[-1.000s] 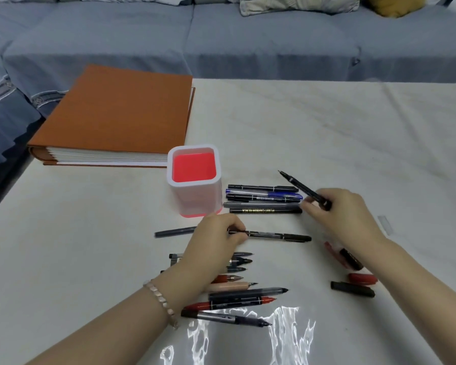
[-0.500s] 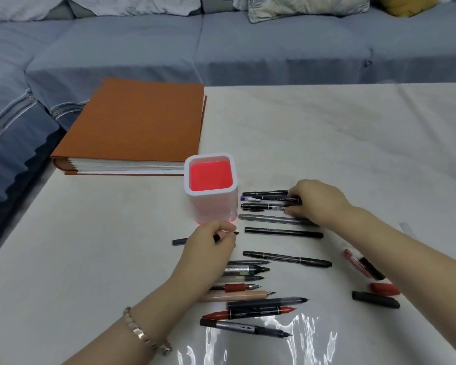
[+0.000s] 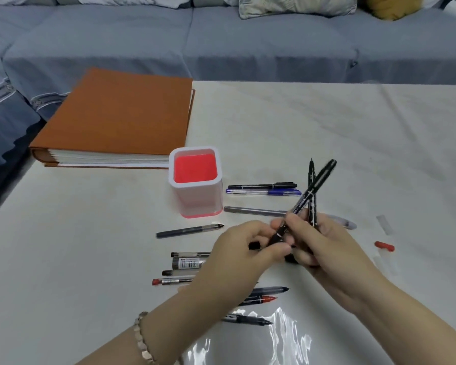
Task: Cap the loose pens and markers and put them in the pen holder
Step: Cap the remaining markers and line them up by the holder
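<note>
Fingers of the right hand point(image 3: 327, 248) are curling round two crossed black pens point(image 3: 323, 176) above the bench point(image 3: 90, 259); the left hand point(image 3: 241, 252) is pinching one's near end, near-right of the pen holder point(image 3: 195, 200)

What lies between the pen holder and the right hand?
In the head view, one grey pen lies flat between the pen holder and the right hand.

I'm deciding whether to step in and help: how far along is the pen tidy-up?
Barely started. Done: nothing stands in the pen holder; its red floor shows bare. In hand: the right hand grips two black pens, and the left hand pinches the lower end of one. Left: an uncapped dark pen, a blue pen, others near the left forearm and a loose red cap lie on the table.
</note>
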The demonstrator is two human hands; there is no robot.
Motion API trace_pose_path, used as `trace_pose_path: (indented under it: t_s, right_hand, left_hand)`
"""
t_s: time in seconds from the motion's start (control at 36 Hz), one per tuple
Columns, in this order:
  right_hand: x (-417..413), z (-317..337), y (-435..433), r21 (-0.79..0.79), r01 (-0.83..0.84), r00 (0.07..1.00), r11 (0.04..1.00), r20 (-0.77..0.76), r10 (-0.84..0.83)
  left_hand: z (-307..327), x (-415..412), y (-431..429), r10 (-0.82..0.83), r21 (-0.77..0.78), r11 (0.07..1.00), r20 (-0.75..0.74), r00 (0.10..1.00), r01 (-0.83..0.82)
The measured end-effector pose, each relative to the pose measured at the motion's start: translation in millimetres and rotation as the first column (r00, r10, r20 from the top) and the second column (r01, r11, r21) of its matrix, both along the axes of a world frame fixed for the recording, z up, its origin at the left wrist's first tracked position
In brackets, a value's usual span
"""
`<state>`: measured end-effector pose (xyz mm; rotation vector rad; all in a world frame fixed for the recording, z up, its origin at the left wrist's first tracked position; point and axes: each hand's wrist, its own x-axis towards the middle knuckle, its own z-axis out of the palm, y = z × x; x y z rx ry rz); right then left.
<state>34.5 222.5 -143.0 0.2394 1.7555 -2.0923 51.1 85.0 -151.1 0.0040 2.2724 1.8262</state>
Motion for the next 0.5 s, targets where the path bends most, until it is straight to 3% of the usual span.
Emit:
trace_pose_path:
  t_s: [0.06,0.14,0.22,0.28,0.33,0.42,0.5]
  right_hand:
    - [2,1,-1,0.005,0.085,0.996,0.996,-0.012,-0.085]
    - [-2,1,9,0.045,0.356,0.933,0.933,-0.079,-0.352]
    - [-5,4,24,0.240,0.521,0.837,0.819,-0.332,-0.435]
    - [-6,5,30,0.398,0.518,0.785,0.757,-0.572,-0.237]
    - [-7,5,29,0.597,0.453,0.725,0.662,-0.679,0.117]
    - [-6,-1,21,0.809,0.294,0.631,0.510,-0.564,0.532]
    - [0,0,14,0.886,0.083,0.645,0.456,-0.397,0.653]
  left_hand:
    - [-2,1,-2,0.028,-0.031,0.999,-0.020,0.999,-0.029]
    - [-5,3,-11,0.097,-0.041,0.995,0.013,0.995,-0.096]
    - [-8,5,-23,0.068,-0.189,0.978,-0.104,0.992,-0.087]
    - [-8,7,-29,-0.011,-0.208,0.978,-0.106,0.994,-0.011]
    - [-5,9,-31,-0.067,-0.283,0.959,-0.118,0.991,0.031]
    - [0,10,-31,-0.092,-0.325,0.945,-0.170,0.981,0.032]
    - [2,9,-31,-0.011,-0.104,0.995,-0.030,0.999,0.008]
